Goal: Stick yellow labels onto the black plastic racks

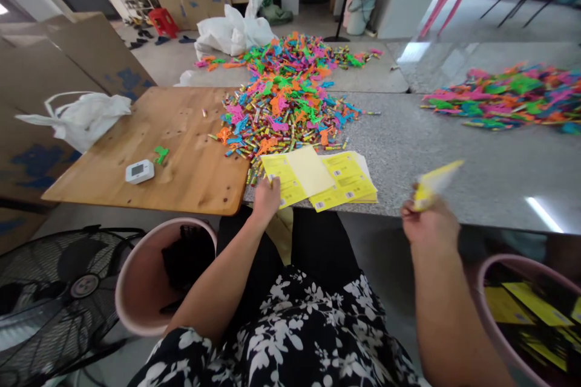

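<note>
My left hand (267,198) is closed at the table's front edge, thumb on top, pinching a yellow printed card (278,164). A pale blank sheet or card back (312,169) lies over part of that card. Just right of it, a stack of yellow printed cards (347,180) with barcodes lies on the grey stone table. Out to the right, my right hand (429,221) is raised near the table edge, its fingers closed on another yellow card (431,184), which is tilted up and blurred by motion.
A heap of colourful plastic toy pieces and small printed tubes (281,112) spreads ahead; another pile (512,97) lies right. On the wooden board (190,151) are a white timer (140,172) and a green piece (160,155). Pink bins (121,296) (483,278) and a fan (68,290) stand below.
</note>
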Available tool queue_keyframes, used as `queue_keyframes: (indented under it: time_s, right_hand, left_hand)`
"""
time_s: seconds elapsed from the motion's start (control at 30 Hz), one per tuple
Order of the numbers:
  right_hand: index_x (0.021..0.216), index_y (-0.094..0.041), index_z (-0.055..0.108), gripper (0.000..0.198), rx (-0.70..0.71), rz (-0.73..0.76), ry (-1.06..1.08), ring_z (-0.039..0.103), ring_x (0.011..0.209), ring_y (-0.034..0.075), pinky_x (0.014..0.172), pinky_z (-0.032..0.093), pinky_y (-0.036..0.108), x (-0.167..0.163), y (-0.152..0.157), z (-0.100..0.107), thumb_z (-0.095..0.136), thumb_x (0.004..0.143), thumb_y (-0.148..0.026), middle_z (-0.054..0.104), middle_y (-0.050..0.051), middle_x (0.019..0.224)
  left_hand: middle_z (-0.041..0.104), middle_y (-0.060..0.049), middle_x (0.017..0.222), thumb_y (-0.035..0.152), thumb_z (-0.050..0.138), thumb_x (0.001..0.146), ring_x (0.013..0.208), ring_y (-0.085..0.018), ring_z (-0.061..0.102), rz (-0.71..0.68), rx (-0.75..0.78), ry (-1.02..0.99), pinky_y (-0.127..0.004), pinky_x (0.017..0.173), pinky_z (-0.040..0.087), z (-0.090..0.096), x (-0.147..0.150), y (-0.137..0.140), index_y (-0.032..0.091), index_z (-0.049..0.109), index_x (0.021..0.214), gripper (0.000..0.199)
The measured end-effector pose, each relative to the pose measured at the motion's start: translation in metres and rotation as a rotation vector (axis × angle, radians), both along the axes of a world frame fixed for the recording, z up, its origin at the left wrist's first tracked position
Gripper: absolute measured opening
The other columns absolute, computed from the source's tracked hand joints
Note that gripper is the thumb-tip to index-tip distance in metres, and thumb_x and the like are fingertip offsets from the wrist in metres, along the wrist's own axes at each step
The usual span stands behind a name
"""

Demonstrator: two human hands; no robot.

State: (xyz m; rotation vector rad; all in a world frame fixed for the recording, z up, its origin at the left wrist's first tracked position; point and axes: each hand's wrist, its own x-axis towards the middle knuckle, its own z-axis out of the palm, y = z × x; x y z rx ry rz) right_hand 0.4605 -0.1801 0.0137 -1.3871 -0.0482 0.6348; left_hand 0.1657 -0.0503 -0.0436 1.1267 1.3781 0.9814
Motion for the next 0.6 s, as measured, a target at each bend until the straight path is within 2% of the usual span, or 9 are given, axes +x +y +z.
queue_keyframes:
  time_s: [0.1, 0.17, 0.2, 0.27, 0.33, 0.4, 0.47, 0.53, 0.6]
  right_hand:
    - [0.075, -0.022, 0.061, 0.013, -0.051, -0.088, -0.232, 0.044, 0.043, 0.009, 0.043, 0.028, 0.03, -0.004, -0.006, 0.021, 0.068, 0.074, -0.033, 0.066, 0.001, 0.071]
    - [0.073, -0.023, 0.068, 0.02, -0.134, 0.0, -0.444, 0.049, 0.045, 0.014, 0.044, 0.033, 0.034, -0.016, -0.009, 0.025, 0.077, 0.066, -0.039, 0.069, 0.006, 0.074]
    - [0.075, -0.024, 0.072, 0.024, -0.219, 0.107, -0.553, 0.052, 0.047, 0.016, 0.046, 0.036, 0.035, -0.025, -0.01, 0.024, 0.079, 0.066, -0.045, 0.071, 0.007, 0.075]
    - [0.083, -0.03, 0.078, 0.03, -0.39, 0.46, -0.794, 0.062, 0.059, 0.021, 0.054, 0.043, 0.038, -0.044, -0.011, 0.013, 0.078, 0.068, -0.056, 0.074, 0.008, 0.079]
    - [0.081, -0.035, 0.079, 0.031, -0.422, 0.804, -0.989, 0.07, 0.074, 0.026, 0.065, 0.049, 0.04, -0.07, -0.01, -0.002, 0.075, 0.067, -0.062, 0.077, 0.007, 0.086]
    - [0.078, -0.036, 0.078, 0.03, -0.351, 1.02, -1.073, 0.073, 0.083, 0.028, 0.071, 0.052, 0.041, -0.099, -0.005, -0.013, 0.072, 0.067, -0.063, 0.079, 0.005, 0.091]
    - [0.081, -0.035, 0.078, 0.029, -0.282, 1.108, -1.07, 0.074, 0.085, 0.028, 0.072, 0.053, 0.04, -0.129, 0.002, -0.015, 0.068, 0.072, -0.062, 0.079, 0.004, 0.093]
    - [0.084, -0.032, 0.078, 0.033, -0.271, 1.141, -1.004, 0.072, 0.075, 0.025, 0.067, 0.052, 0.037, -0.153, 0.011, -0.011, 0.067, 0.075, -0.062, 0.078, 0.004, 0.086]
    - [0.085, -0.028, 0.078, 0.039, -0.307, 1.141, -0.864, 0.065, 0.056, 0.021, 0.054, 0.048, 0.033, -0.171, 0.021, -0.006, 0.07, 0.075, -0.065, 0.072, 0.004, 0.069]
  left_hand:
    - [0.073, -0.018, 0.118, 0.03, 0.082, 0.081, 0.126, -0.038, 0.062, 0.064, 0.019, 0.087, -0.046, 0.113, 0.041, 0.009, -0.004, -0.008, 0.017, 0.07, 0.118, 0.041]
    - [0.073, -0.015, 0.112, 0.029, 0.083, 0.08, 0.124, -0.037, 0.061, 0.11, 0.068, 0.147, -0.047, 0.116, 0.037, 0.016, -0.017, -0.021, 0.019, 0.066, 0.128, 0.052]
    - [0.073, -0.012, 0.108, 0.03, 0.083, 0.081, 0.121, -0.035, 0.062, 0.127, 0.108, 0.165, -0.046, 0.116, 0.036, 0.018, -0.027, -0.03, 0.021, 0.064, 0.13, 0.054]
    - [0.071, -0.009, 0.1, 0.033, 0.079, 0.085, 0.112, -0.03, 0.064, 0.161, 0.192, 0.182, -0.042, 0.112, 0.04, 0.02, -0.053, -0.051, 0.023, 0.066, 0.127, 0.046]
    - [0.07, -0.006, 0.092, 0.039, 0.072, 0.09, 0.095, -0.023, 0.066, 0.203, 0.206, 0.144, -0.036, 0.099, 0.048, 0.018, -0.082, -0.075, 0.022, 0.07, 0.116, 0.032]
    - [0.069, -0.005, 0.088, 0.05, 0.064, 0.093, 0.079, -0.019, 0.065, 0.177, 0.113, 0.039, -0.031, 0.078, 0.053, 0.012, -0.111, -0.099, 0.021, 0.07, 0.109, 0.033]
    - [0.071, -0.006, 0.092, 0.056, 0.062, 0.093, 0.076, -0.018, 0.067, 0.138, -0.007, 0.011, -0.027, 0.065, 0.051, 0.002, -0.141, -0.115, 0.02, 0.069, 0.112, 0.041]
    - [0.074, -0.008, 0.101, 0.053, 0.062, 0.094, 0.085, -0.019, 0.07, 0.194, -0.131, 0.175, -0.026, 0.067, 0.052, -0.014, -0.177, -0.122, 0.021, 0.068, 0.119, 0.042]
    - [0.075, -0.011, 0.106, 0.046, 0.059, 0.098, 0.094, -0.021, 0.071, 0.331, -0.298, 0.393, -0.027, 0.074, 0.054, -0.032, -0.22, -0.124, 0.018, 0.068, 0.12, 0.037]
